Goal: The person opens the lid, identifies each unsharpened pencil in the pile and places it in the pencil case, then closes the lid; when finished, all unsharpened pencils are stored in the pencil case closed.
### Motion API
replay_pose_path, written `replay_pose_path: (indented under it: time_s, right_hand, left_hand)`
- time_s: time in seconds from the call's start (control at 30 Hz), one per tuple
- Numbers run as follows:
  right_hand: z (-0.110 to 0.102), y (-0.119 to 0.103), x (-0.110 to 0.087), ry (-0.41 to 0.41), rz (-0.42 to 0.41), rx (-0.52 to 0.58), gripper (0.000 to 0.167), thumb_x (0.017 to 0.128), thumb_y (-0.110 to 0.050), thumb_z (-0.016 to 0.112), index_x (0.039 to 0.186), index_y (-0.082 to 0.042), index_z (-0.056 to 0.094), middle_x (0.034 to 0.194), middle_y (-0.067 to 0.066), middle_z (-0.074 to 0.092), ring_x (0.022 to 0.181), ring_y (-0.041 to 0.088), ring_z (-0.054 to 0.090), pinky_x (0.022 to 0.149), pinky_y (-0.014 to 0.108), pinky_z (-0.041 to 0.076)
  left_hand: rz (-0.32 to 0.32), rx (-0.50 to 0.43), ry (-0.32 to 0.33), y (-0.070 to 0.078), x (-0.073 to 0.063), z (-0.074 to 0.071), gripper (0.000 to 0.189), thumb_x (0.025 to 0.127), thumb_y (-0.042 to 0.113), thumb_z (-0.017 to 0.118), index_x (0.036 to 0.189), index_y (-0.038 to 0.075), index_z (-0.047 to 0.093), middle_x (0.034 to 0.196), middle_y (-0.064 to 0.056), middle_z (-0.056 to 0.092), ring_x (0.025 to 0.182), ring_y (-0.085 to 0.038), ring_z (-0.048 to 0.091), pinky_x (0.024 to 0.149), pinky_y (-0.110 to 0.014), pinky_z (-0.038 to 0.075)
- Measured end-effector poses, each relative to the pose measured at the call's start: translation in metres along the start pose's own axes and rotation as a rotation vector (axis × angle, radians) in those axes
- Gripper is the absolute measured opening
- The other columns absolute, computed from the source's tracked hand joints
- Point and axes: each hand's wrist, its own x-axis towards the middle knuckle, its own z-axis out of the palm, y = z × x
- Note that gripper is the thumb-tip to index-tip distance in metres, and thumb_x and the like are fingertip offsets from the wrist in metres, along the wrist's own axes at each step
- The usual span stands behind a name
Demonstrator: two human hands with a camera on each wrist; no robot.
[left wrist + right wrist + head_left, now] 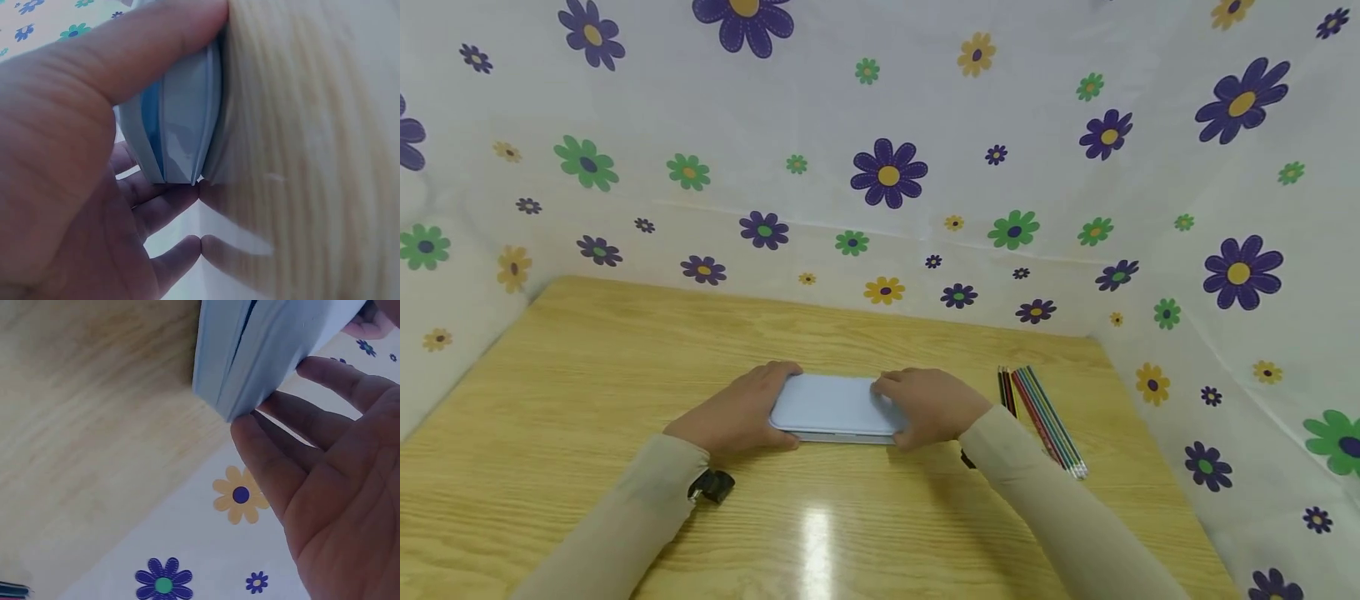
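The fingers of the left hand (745,408) spread around the left end of a pale blue case (835,408), thumb on the side toward the near edge of the tabletop (625,358), the others on the far side. The right hand (936,407) holds the opposite end with bent fingers, thumb by the near right corner and a fingertip on top (how firmly either presses, I cannot tell). The case therefore lies directly between the hands near the middle of the tabletop, touched by both, neither nearer; its long axis runs from hand to hand, roughly parallel to the far edge. A seam follows that axis along the near side, so handling, I judge, turns on keeping the two end grips in line. Farther out, coloured pencils (1049,421) and darker pencils (1003,387) lie between the right hand and the tabletop's right edge, slanting from far to near; the right arm is nearer them.
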Motion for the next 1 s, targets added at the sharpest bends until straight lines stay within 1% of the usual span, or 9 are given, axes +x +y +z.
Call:
replay_pose_path:
  time_s: [0.03, 0.13, 0.3, 0.43, 0.53, 0.63, 0.77, 0.87, 1.0]
  right_hand:
    - [0.002, 0.001, -0.002, 0.01, 0.005, 0.005, 0.072, 0.085, -0.043, 0.078, 0.148, -0.019, 0.054, 0.153, 0.006, 0.054, 0.134, 0.025, 0.057, 0.111, 0.042, 0.049]
    - [0.008, 0.005, -0.009, 0.027, 0.022, 0.063, 0.072, 0.089, -0.043, 0.077, 0.152, -0.019, 0.051, 0.158, 0.007, 0.047, 0.143, 0.026, 0.048, 0.115, 0.042, 0.045]
    - [0.015, 0.011, -0.019, 0.071, 0.022, 0.21, 0.065, 0.09, -0.04, 0.079, 0.147, -0.017, 0.056, 0.159, 0.008, 0.046, 0.144, 0.026, 0.047, 0.114, 0.041, 0.046]
    - [0.018, 0.014, -0.022, 0.1, 0.021, 0.297, 0.061, 0.09, -0.038, 0.078, 0.144, -0.015, 0.059, 0.157, 0.008, 0.048, 0.141, 0.027, 0.049, 0.114, 0.043, 0.046]
    - [0.021, 0.022, -0.025, 0.133, 0.022, 0.42, 0.057, 0.093, -0.039, 0.077, 0.143, -0.017, 0.061, 0.155, 0.003, 0.051, 0.141, 0.025, 0.05, 0.115, 0.044, 0.045]
    - [0.025, 0.032, -0.029, 0.166, 0.012, 0.596, 0.052, 0.095, -0.037, 0.076, 0.141, -0.016, 0.064, 0.152, 0.001, 0.055, 0.14, 0.025, 0.052, 0.114, 0.046, 0.046]
    - [0.025, 0.04, -0.031, 0.201, 0.027, 0.749, 0.046, 0.095, -0.036, 0.076, 0.136, -0.016, 0.069, 0.145, 0.0, 0.062, 0.133, 0.024, 0.058, 0.109, 0.045, 0.051]
    - [0.025, 0.044, -0.031, 0.25, 0.069, 0.789, 0.04, 0.095, -0.037, 0.076, 0.131, -0.018, 0.073, 0.135, -0.001, 0.069, 0.122, 0.021, 0.066, 0.102, 0.043, 0.056]
    - [0.025, 0.047, -0.03, 0.302, 0.117, 0.811, 0.036, 0.095, -0.039, 0.075, 0.126, -0.02, 0.076, 0.125, -0.001, 0.074, 0.109, 0.018, 0.072, 0.093, 0.039, 0.06]
  left_hand:
    - [0.0, -0.003, 0.0, 0.001, 0.0, 0.0, 0.099, 0.078, 0.047, 0.09, 0.153, 0.009, 0.036, 0.148, -0.011, 0.05, 0.129, -0.028, 0.053, 0.11, -0.048, 0.045]
    - [-0.004, -0.016, -0.006, 0.001, 0.0, -0.001, 0.1, 0.077, 0.05, 0.089, 0.153, 0.011, 0.036, 0.147, -0.009, 0.051, 0.128, -0.026, 0.053, 0.11, -0.047, 0.045]
    - [0.009, -0.054, -0.033, -0.005, -0.001, -0.002, 0.107, 0.078, 0.062, 0.084, 0.158, 0.012, 0.033, 0.15, -0.009, 0.049, 0.131, -0.026, 0.051, 0.111, -0.048, 0.044]
    - [0.007, -0.096, -0.061, -0.01, -0.001, -0.004, 0.112, 0.079, 0.065, 0.081, 0.162, 0.011, 0.029, 0.156, -0.009, 0.044, 0.137, -0.027, 0.047, 0.115, -0.05, 0.041]
    - [-0.005, -0.12, -0.07, -0.01, -0.001, -0.006, 0.111, 0.08, 0.061, 0.083, 0.163, 0.011, 0.028, 0.158, -0.011, 0.042, 0.14, -0.03, 0.045, 0.118, -0.052, 0.038]
    - [-0.015, -0.143, -0.066, -0.01, -0.002, -0.007, 0.11, 0.08, 0.058, 0.085, 0.162, 0.011, 0.029, 0.159, -0.011, 0.042, 0.141, -0.031, 0.044, 0.119, -0.054, 0.036]
    - [-0.018, -0.168, -0.062, -0.012, -0.001, -0.007, 0.111, 0.078, 0.057, 0.086, 0.162, 0.011, 0.03, 0.157, -0.01, 0.044, 0.139, -0.03, 0.046, 0.118, -0.054, 0.037]
    - [-0.018, -0.178, -0.061, -0.014, 0.0, -0.008, 0.113, 0.076, 0.059, 0.086, 0.163, 0.012, 0.029, 0.157, -0.01, 0.043, 0.14, -0.031, 0.045, 0.118, -0.055, 0.036]
    - [-0.026, -0.177, -0.056, -0.015, 0.001, -0.009, 0.116, 0.074, 0.061, 0.086, 0.163, 0.013, 0.029, 0.161, -0.012, 0.038, 0.146, -0.034, 0.038, 0.121, -0.058, 0.032]
